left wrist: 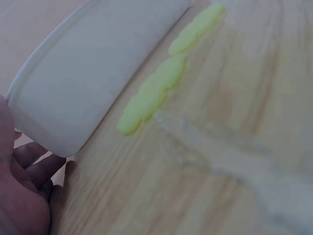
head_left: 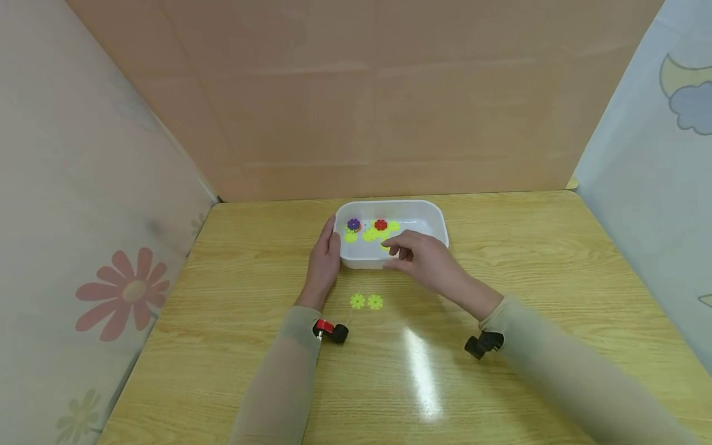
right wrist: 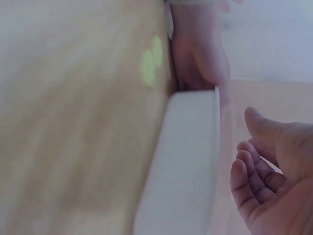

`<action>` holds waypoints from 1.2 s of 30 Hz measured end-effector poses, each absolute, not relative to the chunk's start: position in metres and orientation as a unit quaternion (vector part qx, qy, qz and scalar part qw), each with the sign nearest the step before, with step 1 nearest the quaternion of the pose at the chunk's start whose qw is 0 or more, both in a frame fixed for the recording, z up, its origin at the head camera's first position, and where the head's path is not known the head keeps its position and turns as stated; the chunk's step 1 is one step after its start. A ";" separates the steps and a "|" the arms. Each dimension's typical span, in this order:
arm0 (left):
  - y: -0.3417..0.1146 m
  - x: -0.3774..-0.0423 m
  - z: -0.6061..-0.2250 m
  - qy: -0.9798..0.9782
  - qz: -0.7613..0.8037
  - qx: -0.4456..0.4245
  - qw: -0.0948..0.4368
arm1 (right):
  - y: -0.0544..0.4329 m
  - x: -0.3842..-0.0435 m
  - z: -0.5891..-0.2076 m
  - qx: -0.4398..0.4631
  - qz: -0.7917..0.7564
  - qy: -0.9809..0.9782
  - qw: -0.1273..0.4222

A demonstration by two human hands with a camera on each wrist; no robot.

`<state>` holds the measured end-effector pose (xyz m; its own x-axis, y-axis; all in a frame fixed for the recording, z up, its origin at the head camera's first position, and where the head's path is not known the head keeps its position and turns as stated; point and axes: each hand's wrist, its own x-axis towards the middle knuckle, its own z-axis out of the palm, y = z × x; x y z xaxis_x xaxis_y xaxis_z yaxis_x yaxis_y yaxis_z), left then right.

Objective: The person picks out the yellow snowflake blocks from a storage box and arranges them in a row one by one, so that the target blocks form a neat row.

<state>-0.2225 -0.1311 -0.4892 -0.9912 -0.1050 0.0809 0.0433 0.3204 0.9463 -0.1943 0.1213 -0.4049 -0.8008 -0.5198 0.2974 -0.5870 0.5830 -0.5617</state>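
A white plastic tray (head_left: 392, 207) holds several flower-shaped notched plastic discs: yellow (head_left: 351, 237), one purple (head_left: 353, 224) and one red (head_left: 381, 225). My left hand (head_left: 324, 262) grips the tray's left end; in the left wrist view its fingers (left wrist: 41, 169) bend round the tray's corner. Above the tray's front rim hovers my right hand (head_left: 425, 258), palm down. Its thumb stands apart from the loosely bent fingers, and the right wrist view shows nothing between them. Two yellow discs (head_left: 358, 301) (head_left: 375, 301) lie side by side on the table in front of the tray.
The tray stands on a wood-grain table (head_left: 250, 346), near its back edge. A brown panel (head_left: 389, 111) rises behind, with pale printed walls (head_left: 50, 154) (head_left: 656, 216) to left and right. Each wrist carries a small black camera (head_left: 338, 334) (head_left: 483, 344).
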 end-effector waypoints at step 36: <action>-0.130 -0.221 -0.491 -0.814 -0.577 0.031 0.064 | 0.121 -0.289 -0.428 0.195 0.346 -0.913 -0.091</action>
<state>-0.2213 -0.1303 -0.4910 -0.9898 -0.1248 0.0692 0.0239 0.3328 0.9427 -0.2893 0.1210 -0.4283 -0.9074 -0.4191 -0.0313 -0.2930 0.6843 -0.6677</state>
